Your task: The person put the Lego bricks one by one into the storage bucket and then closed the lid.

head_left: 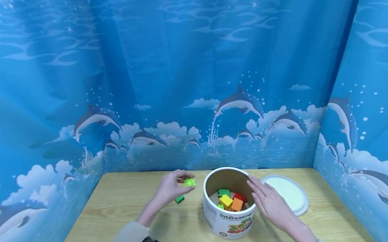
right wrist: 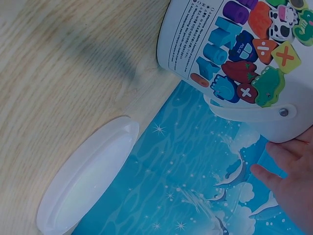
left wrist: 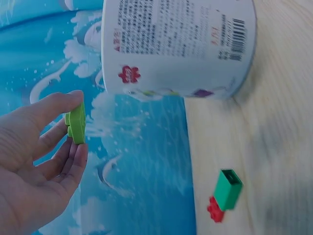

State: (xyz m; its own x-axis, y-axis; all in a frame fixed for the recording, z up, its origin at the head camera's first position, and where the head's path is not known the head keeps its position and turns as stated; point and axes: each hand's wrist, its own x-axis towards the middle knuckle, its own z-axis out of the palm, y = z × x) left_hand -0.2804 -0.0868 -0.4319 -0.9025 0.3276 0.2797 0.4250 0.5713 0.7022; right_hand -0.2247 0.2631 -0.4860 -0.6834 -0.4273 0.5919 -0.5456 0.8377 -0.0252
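My left hand [head_left: 171,187] pinches a lime-green toy building brick [head_left: 189,182] between thumb and fingers, raised over the table just left of a white bucket [head_left: 231,223]. The left wrist view shows the same brick [left wrist: 77,123] with its studs toward the palm. My right hand [head_left: 273,203] rests with straight fingers against the right side of the bucket's rim. Inside the bucket lie several bricks, among them a yellow one [head_left: 226,202], an orange one [head_left: 237,204], a red one [head_left: 239,197] and a green one [head_left: 223,192].
A dark green brick [head_left: 179,199] lies on the wooden table [head_left: 95,228] below the left hand; the left wrist view shows a red brick [left wrist: 215,209] touching it. Right of the bucket lies a round white lid [head_left: 288,192]. Blue dolphin-print curtains [head_left: 189,77] surround the table's back and sides.
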